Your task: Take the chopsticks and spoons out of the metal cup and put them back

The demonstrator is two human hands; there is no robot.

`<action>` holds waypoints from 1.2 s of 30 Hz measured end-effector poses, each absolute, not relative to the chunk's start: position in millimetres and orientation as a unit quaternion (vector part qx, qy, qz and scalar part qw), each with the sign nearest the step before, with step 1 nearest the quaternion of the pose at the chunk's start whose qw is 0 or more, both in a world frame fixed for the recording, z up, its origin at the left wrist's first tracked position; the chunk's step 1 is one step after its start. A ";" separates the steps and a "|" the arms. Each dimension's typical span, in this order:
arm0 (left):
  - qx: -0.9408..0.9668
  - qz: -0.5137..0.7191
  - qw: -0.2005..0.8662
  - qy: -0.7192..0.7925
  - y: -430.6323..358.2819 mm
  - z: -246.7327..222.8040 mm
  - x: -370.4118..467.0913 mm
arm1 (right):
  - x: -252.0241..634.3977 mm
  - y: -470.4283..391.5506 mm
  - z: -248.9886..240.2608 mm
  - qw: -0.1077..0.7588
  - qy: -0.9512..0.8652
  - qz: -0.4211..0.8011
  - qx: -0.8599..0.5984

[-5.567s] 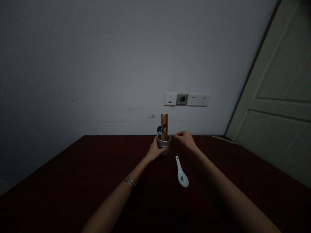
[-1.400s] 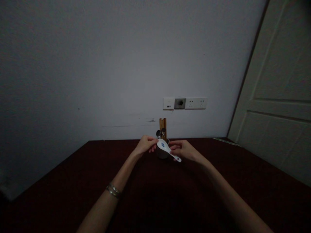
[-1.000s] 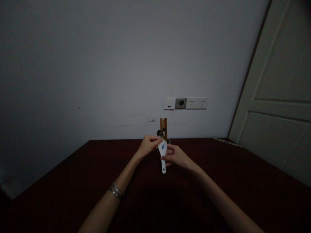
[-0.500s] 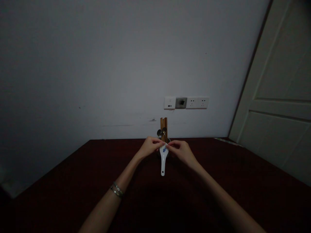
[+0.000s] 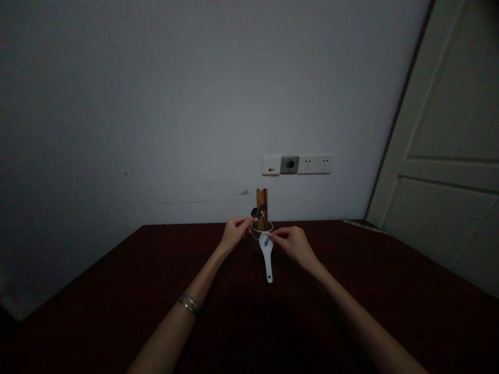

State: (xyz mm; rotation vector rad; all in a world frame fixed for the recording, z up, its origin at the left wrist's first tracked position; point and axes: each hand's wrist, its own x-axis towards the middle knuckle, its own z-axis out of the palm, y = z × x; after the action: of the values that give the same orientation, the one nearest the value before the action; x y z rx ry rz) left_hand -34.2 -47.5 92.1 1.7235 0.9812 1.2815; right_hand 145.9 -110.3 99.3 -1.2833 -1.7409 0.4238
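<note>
A white soup spoon [image 5: 267,251] with a blue pattern in its bowl hangs handle down in front of the cup. My right hand [image 5: 294,244] pinches the bowl's right edge between thumb and fingers. Just left of the cup [image 5: 255,241], my left hand [image 5: 234,234] has its fingers drawn together at the rim, beside a small metal spoon [image 5: 254,212]; what they hold, if anything, is hidden. Several wooden chopsticks [image 5: 265,205] and a second metal spoon [image 5: 262,210] stand upright in the cup.
The dark red table [image 5: 187,270] runs up to a pale wall [image 5: 195,104]. A row of sockets and switches [image 5: 307,164] is on the wall behind the cup. A panelled door [image 5: 448,166] stands to the right, and a flat strip [image 5: 364,226] lies at the table's back right.
My left hand has let go of the soup spoon and moved left to the cup's rim. The soup spoon has shifted slightly right in my right hand, uncovering more of the cup.
</note>
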 end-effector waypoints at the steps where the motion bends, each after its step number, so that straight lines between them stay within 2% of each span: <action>1: 0.649 0.534 0.374 0.393 -41.7 87.4 -36.9 | 146.7 -110.0 99.4 0.451 -0.702 0.172 -0.524; 4: 0.592 0.578 0.371 0.422 -25.2 70.2 -44.9 | 149.9 -108.5 100.7 0.451 -0.691 0.170 -0.538; 12: 0.605 0.544 0.407 0.415 0.1 25.1 -29.4 | 167.1 -92.5 120.4 0.476 -0.659 0.154 -0.561; 18: 0.656 0.503 0.446 0.343 2.5 19.6 -9.4 | 178.0 -58.6 144.0 0.527 -0.618 0.122 -0.570; 24: 0.659 0.511 0.465 0.297 10.3 13.8 -6.8 | 181.6 -18.7 143.6 0.554 -0.585 0.059 -0.590; 36: 0.669 0.507 0.473 0.267 7.2 2.1 -3.0 | 172.3 -2.8 119.3 0.490 -0.593 -0.033 -0.638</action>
State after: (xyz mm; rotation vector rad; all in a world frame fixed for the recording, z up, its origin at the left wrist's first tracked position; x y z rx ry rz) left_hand -3.0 7.2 2.1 1.6375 0.6534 1.2411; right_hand 172.3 -2.8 119.3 -1.5496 -1.4410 -0.0807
